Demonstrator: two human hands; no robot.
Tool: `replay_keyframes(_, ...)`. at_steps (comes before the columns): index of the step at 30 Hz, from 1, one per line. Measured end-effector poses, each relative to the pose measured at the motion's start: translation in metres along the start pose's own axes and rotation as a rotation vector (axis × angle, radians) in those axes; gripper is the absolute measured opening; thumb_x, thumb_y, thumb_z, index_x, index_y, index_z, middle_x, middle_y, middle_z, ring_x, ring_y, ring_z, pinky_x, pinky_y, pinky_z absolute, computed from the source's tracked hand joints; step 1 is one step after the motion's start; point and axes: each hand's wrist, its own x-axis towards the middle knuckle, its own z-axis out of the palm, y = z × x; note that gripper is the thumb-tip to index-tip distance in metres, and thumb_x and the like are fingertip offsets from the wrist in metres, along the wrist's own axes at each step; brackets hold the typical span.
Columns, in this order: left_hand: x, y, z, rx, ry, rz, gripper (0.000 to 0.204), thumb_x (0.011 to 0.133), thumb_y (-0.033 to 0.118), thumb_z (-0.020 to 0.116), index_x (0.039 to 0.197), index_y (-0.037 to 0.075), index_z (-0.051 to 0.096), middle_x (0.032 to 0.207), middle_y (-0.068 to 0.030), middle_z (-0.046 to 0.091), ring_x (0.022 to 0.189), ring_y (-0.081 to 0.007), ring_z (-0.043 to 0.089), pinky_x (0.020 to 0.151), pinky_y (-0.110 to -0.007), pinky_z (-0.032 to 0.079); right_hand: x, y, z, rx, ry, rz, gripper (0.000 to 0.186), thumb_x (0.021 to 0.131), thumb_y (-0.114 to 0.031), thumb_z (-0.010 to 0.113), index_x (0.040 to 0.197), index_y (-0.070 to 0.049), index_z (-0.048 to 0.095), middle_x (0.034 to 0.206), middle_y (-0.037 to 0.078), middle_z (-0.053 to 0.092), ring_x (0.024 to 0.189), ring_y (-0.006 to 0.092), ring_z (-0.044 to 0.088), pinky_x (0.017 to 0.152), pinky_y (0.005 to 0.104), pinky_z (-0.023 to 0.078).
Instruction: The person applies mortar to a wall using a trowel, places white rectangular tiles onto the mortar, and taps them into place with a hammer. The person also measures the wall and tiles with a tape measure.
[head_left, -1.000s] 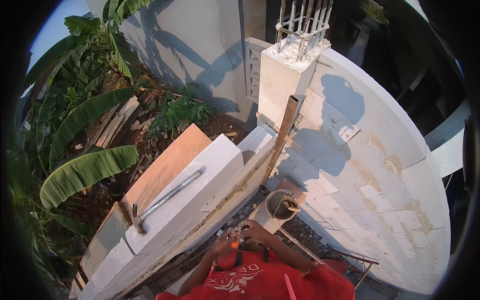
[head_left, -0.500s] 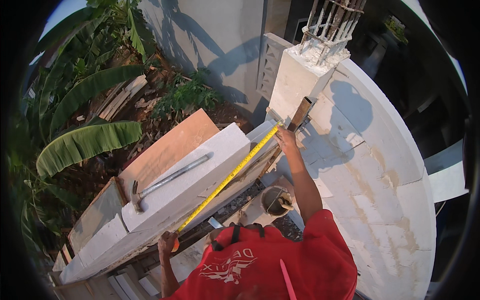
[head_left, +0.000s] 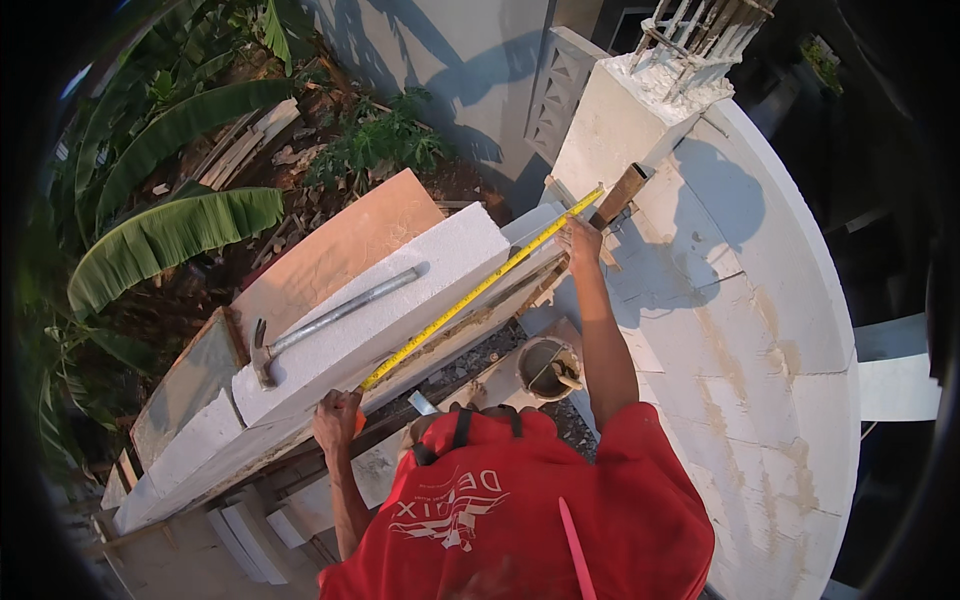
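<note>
A yellow tape measure [head_left: 478, 290] is stretched slantwise along the white block wall. At its lower left end my left hand [head_left: 336, 420] is closed round the case, of which only a bit of orange shows. My right hand [head_left: 580, 242] pinches the blade near its far end, and a short length sticks out past the fingers. Beside the blade lies a large white block [head_left: 400, 300] on top of the wall. A claw hammer [head_left: 340, 318] rests on that block, its head toward the near left. Just beyond my right hand a rusty metal tube [head_left: 622, 195] stands tilted.
Below my right forearm sits a bucket [head_left: 535, 385] with grey mortar and a tool in it. A white column [head_left: 610, 125] with bare rebar rises at the far right, beside a curved block wall [head_left: 770, 400]. An orange-brown board [head_left: 350, 240] and banana leaves [head_left: 180, 235] flank the left.
My right hand has moved up slightly relative to the wall, and more blade shows past its fingers. My left hand still grips the case. The whole view has shifted a little.
</note>
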Motion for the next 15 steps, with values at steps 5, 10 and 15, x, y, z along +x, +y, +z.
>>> replay_keyframes(5,0.0009,0.0013,-0.0011,0.001,-0.027,-0.039,0.048,0.080,0.050,0.075,0.085,0.003,0.068,0.084,-0.0209,0.071,0.082,-0.0440,0.068,0.073,-0.049,0.051,0.0042,0.0038,0.0001,-0.004,-0.002,-0.019,0.026,0.094,-0.017,0.070,0.115,-0.002,0.068,0.090,0.010,0.071,0.071,0.0182,0.070,0.070,0.0322,0.061)
replay_keyframes(10,0.0029,0.0052,-0.0042,0.002,-0.062,-0.114,0.048,0.079,0.049,0.075,0.088,0.003,0.071,0.082,-0.0209,0.071,0.081,-0.0432,0.069,0.072,-0.048,0.052,0.0080,0.0060,0.0016,0.006,0.011,-0.046,0.020,0.092,-0.017,0.072,0.106,-0.002,0.070,0.083,0.008,0.071,0.065,0.0166,0.068,0.065,0.0299,0.059)
replay_keyframes(15,0.0046,0.0069,-0.0073,0.012,-0.095,-0.093,0.048,0.079,0.049,0.074,0.088,0.002,0.071,0.082,-0.0205,0.071,0.083,-0.0416,0.069,0.073,-0.047,0.052,0.0051,0.0052,0.0040,-0.017,0.045,-0.061,0.018,0.092,-0.019,0.074,0.099,-0.002,0.071,0.082,0.008,0.071,0.064,0.0166,0.068,0.061,0.0287,0.058)
